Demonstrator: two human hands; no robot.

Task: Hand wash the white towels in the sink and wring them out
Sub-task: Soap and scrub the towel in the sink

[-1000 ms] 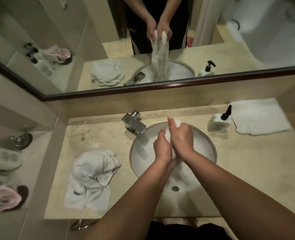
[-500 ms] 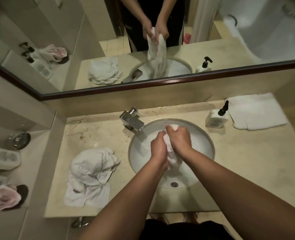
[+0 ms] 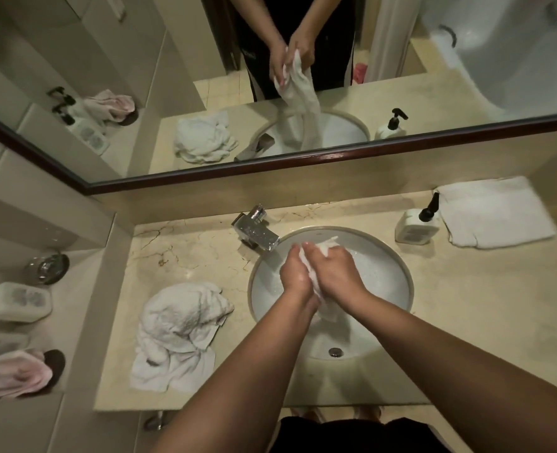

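Head view: the white towel [image 3: 316,273] is gripped between both hands over the sink [image 3: 398,308], its length hanging downward into the basin. Left hand [image 3: 295,273] and right hand [image 3: 334,268] are curled tightly round it, equally near.

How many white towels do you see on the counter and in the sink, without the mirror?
3. One is gripped by the left hand and right hand over the sink, one crumpled on the left, one folded on the right. None looks hidden.

a dark-framed mirror [image 3: 303,160] hangs above a beige marble counter [image 3: 466,322], dimly lit.
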